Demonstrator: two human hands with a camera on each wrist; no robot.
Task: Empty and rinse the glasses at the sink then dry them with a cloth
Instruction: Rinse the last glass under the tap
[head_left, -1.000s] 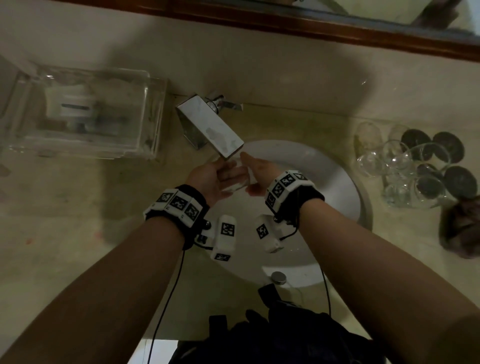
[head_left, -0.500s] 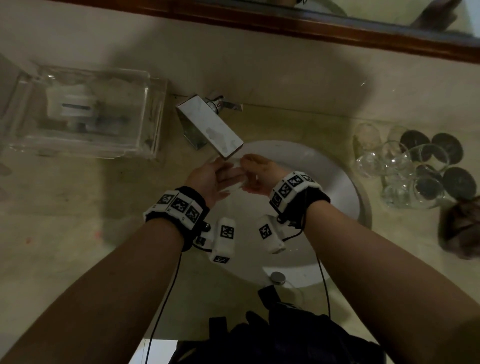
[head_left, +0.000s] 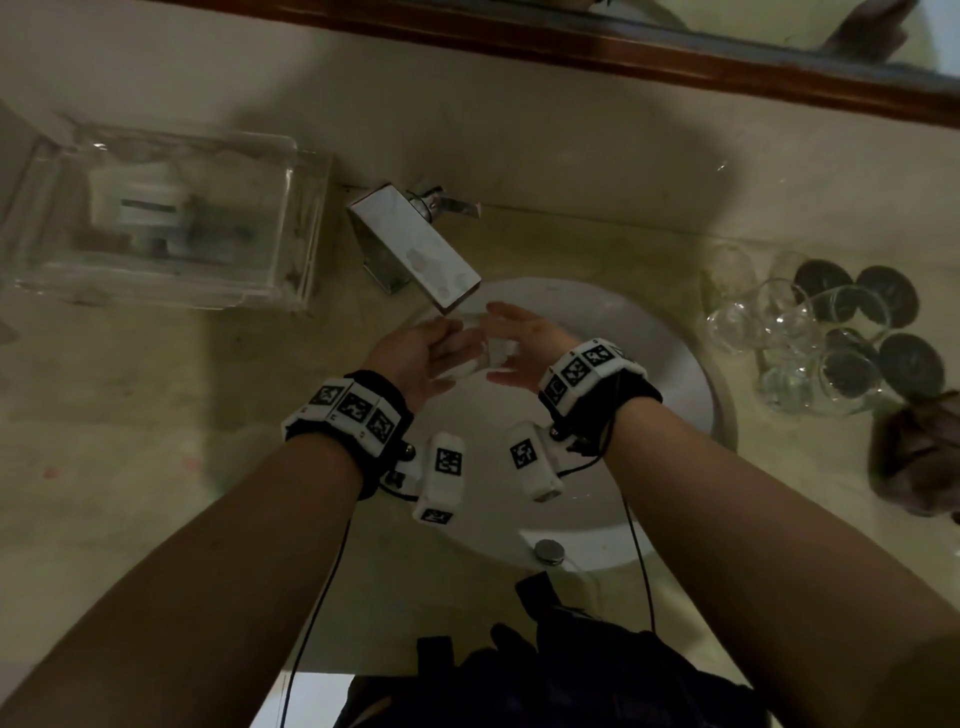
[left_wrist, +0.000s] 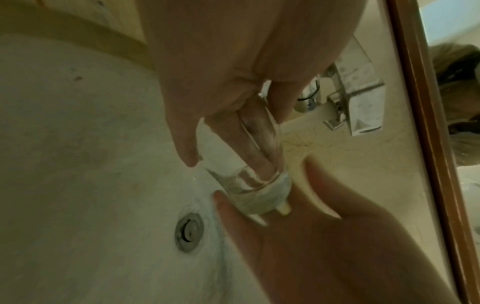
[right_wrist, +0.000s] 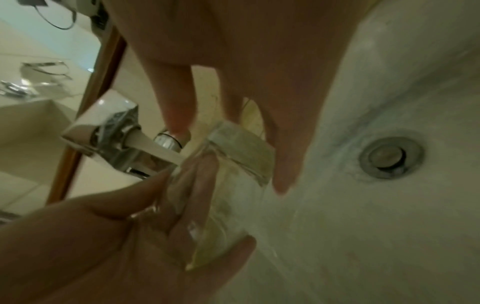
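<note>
Glass (left_wrist: 255, 170) sits right between the two hands over the white sink (head_left: 670, 364), lying on its side just below the tap's spout (head_left: 415, 249). Left hand (head_left: 415, 353) has the grip: the left wrist view shows fingers (left_wrist: 249, 144) pushed down inside the glass through its mouth, with the thumb (left_wrist: 182, 133) lying along the outside wall, so the glass is held from within and without at once. Its thick base points away from that grip, toward the right hand (head_left: 524, 348). And the right hand meets it there, fingers fairly straight and spread, fingertips on or just beside the base and the far wall; from the right wrist view one fingertip (right_wrist: 285, 174) lies against the side of the glass (right_wrist: 221, 185) while another hangs just above it. Whether that hand truly clasps the glass or only steadies it, I cannot tell. Water runs from the spout (right_wrist: 155, 148) onto the glass near the left fingers. Below the grip, the drain plug (left_wrist: 188, 231) sits in the bowl of the sink. Well off to the right of the grip, a cluster of clear glasses (head_left: 795, 332) stands on the tabletop (head_left: 130, 415) among dark round coasters (head_left: 883, 296). Further right, at the edge of the head view, lies a dark crumpled cloth (head_left: 919, 457). On the other side of the grip, a clear box (head_left: 156, 218) rests on the tabletop.
</note>
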